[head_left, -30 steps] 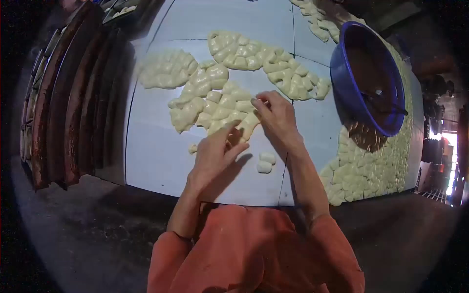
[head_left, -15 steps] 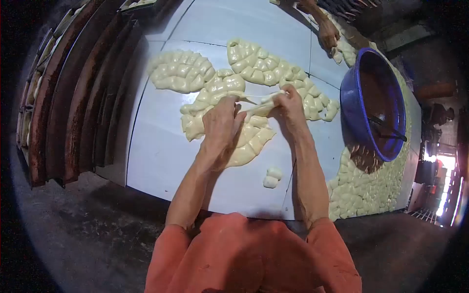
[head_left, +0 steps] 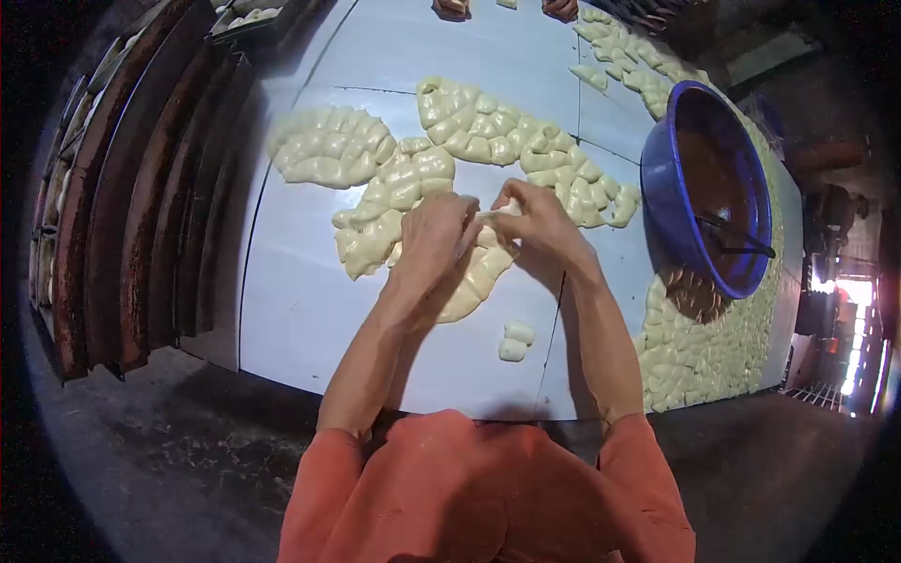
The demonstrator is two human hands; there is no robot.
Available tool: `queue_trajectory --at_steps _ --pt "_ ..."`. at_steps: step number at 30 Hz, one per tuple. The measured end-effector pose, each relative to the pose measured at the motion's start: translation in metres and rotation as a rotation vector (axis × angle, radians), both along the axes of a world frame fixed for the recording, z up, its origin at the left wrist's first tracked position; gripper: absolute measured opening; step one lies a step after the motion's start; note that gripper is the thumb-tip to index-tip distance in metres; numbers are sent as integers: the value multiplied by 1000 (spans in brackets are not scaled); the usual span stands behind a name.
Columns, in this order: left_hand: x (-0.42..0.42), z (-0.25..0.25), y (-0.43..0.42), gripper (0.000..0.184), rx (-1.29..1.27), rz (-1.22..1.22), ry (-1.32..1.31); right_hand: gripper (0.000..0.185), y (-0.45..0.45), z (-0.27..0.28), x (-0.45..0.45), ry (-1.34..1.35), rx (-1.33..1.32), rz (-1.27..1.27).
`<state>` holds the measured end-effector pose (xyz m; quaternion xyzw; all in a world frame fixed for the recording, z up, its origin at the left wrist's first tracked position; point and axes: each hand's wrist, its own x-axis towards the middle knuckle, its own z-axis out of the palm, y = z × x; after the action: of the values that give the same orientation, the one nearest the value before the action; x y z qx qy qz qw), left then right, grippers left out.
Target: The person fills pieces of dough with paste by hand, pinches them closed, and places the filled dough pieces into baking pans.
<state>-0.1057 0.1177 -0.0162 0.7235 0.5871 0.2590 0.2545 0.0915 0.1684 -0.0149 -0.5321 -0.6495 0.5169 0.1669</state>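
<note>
Above the tabletop, my left hand point(head_left: 437, 233) and my right hand point(head_left: 539, 222) come close together with a small piece of dough point(head_left: 488, 216) pinched between their fingers. The fingers partly cover this piece. Below and around them lies a pale, glossy dough sheet point(head_left: 477, 281) cut into lumps. More cut dough point(head_left: 469, 117) spreads beyond my hands, and another dough patch point(head_left: 333, 145) lies to the far left. Nearer my body, two small white dough rolls point(head_left: 515, 341) sit side by side on the table.
A blue basin point(head_left: 663, 174) with brown contents and a dark-handled tool point(head_left: 741, 246) stands on the right. Dough pieces point(head_left: 704, 361) cover the table's right side. Dark metal trays point(head_left: 141, 188) stand at left. Another person's hands point(head_left: 560, 8) show at the far edge.
My hands have come closer together, and the dough stretched between them is now gathered into a small piece. The other person's hands have moved away from the dough at upper right.
</note>
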Motion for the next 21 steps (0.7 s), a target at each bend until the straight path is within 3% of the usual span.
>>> queue_trajectory --at_steps 3,5,7,13,15,17,19,21 --pt "-6 1 -1 17 -52 10 -49 20 10 -3 19 14 140 -176" --pt "-7 -11 1 17 -80 80 -49 19 13 19 34 143 77 -340" --pt "-11 -17 4 21 -35 47 -31 22 17 25 64 552 -28 -397" --pt "-9 -7 7 32 -107 67 -23 34 -1 53 90 405 202 -485" --pt "-11 -13 8 36 -110 28 -11 39 -6 63 98 743 297 -727" --pt "-10 -18 7 34 -68 41 17 45 -7 67 116 842 506 -805" --pt "-10 -12 4 37 -95 16 26 48 -20 89 115 808 491 -828" --pt "-7 -14 0 30 60 32 -35 50 -32 98 126 682 369 -662"
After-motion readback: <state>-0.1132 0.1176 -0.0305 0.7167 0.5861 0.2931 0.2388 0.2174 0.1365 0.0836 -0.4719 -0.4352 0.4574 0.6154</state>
